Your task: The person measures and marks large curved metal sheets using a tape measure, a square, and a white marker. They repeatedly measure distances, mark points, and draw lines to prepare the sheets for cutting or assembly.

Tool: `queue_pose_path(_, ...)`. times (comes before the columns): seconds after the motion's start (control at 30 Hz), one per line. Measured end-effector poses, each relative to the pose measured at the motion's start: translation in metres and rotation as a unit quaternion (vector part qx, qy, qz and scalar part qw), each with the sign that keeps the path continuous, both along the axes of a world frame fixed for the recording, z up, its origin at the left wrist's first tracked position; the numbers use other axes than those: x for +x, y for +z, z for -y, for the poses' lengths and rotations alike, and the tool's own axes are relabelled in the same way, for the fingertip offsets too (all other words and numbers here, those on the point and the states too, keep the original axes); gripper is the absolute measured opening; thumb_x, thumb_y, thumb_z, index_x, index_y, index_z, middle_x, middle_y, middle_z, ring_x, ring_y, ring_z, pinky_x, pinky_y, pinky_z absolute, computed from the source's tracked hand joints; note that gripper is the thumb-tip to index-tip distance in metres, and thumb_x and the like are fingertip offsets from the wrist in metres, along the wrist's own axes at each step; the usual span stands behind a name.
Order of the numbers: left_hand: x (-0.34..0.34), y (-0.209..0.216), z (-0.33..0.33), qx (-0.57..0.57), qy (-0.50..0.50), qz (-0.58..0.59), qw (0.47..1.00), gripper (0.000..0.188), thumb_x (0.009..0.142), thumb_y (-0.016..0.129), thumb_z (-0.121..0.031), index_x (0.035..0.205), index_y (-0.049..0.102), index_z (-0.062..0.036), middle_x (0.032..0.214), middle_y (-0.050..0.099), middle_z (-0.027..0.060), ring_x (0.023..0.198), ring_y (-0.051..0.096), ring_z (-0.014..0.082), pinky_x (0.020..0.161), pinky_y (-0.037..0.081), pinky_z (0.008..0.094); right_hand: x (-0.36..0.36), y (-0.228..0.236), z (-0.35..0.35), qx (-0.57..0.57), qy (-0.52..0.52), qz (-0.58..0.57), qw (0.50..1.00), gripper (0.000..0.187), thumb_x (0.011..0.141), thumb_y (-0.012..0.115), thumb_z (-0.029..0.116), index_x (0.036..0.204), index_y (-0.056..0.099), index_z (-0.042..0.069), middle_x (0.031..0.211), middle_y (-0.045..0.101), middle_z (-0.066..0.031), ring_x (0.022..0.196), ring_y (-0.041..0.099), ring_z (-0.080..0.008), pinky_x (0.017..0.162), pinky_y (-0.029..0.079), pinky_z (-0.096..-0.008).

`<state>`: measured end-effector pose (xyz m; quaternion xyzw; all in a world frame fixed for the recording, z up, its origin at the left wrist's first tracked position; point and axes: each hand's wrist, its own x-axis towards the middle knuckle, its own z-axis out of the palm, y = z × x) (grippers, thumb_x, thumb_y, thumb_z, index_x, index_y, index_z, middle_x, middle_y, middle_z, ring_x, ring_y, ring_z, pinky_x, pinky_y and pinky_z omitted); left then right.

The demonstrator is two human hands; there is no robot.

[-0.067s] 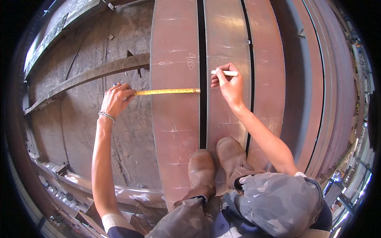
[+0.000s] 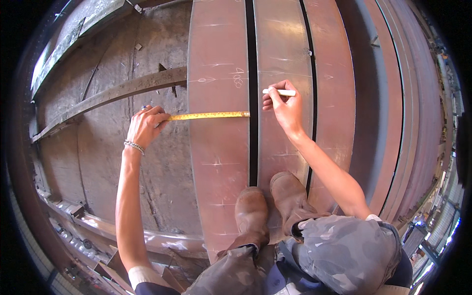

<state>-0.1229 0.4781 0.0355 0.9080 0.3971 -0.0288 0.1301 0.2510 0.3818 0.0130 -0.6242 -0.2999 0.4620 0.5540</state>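
My left hand (image 2: 145, 126) grips a yellow tape measure (image 2: 209, 116) whose blade lies stretched across a long rust-brown steel plate (image 2: 219, 147), its tip at the dark gap on the plate's right edge. My right hand (image 2: 283, 105) is closed on a white chalk marker (image 2: 279, 92) and rests over the neighbouring steel plate (image 2: 282, 49), just right of that gap. Faint chalk marks show on both plates. My two brown boots (image 2: 270, 206) stand on the plates below the hands.
More long steel plates (image 2: 344, 98) lie side by side to the right. A rusty steel bar (image 2: 113, 96) runs diagonally over the dark floor on the left. Metal parts and scrap (image 2: 73, 216) line the lower left edge.
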Motion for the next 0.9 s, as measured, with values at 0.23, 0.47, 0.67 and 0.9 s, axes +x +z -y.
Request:
queue_pose_path(0.23,0.000,-0.010,-0.001,-0.013,0.010,0.038,0.999,0.016,0.083,0.077,-0.016,0.098,0.079,-0.0126,0.096,0.070,0.0008,0.090,0.065,0.0244,0.083,0.055,0.0389,-0.003,-0.002,-0.007,-0.006,0.020,-0.001,1.000,0.010,0.100,0.061,0.008,0.092,0.059,0.002,0.079,0.069,-0.0087,0.069,0.069,-0.0141,0.060,0.060,-0.0289)
queue_pose_path(0.47,-0.004,-0.010,-0.002,-0.022,0.010,0.012,1.000,0.016,0.084,0.077,-0.016,0.100,0.079,-0.0128,0.100,0.072,0.0008,0.092,0.068,0.0222,0.084,0.058,0.0377,-0.009,-0.002,-0.009,-0.013,0.029,0.004,0.999,0.009,0.099,0.061,0.008,0.093,0.060,0.001,0.080,0.069,-0.0096,0.070,0.069,-0.0141,0.060,0.060,-0.0288)
queue_pose_path(0.67,-0.002,-0.013,-0.003,-0.028,0.014,0.035,0.999,0.014,0.084,0.076,-0.015,0.097,0.079,-0.0119,0.095,0.071,0.0017,0.090,0.066,0.0248,0.082,0.056,0.0395,-0.020,-0.004,-0.016,-0.042,0.127,-0.031,0.990,0.010,0.099,0.061,0.009,0.093,0.061,0.000,0.081,0.070,-0.0105,0.069,0.070,-0.0143,0.059,0.060,-0.0292)
queue_pose_path(0.9,-0.003,-0.012,0.000,-0.036,0.010,0.027,0.999,0.015,0.084,0.075,-0.015,0.098,0.079,-0.0117,0.094,0.070,0.0014,0.088,0.065,0.0239,0.082,0.056,0.0397,-0.047,-0.020,-0.057,-0.159,0.383,-0.066,0.908,0.018,0.096,0.059,0.010,0.090,0.060,-0.006,0.078,0.071,-0.0139,0.065,0.071,-0.0183,0.056,0.061,-0.0319)
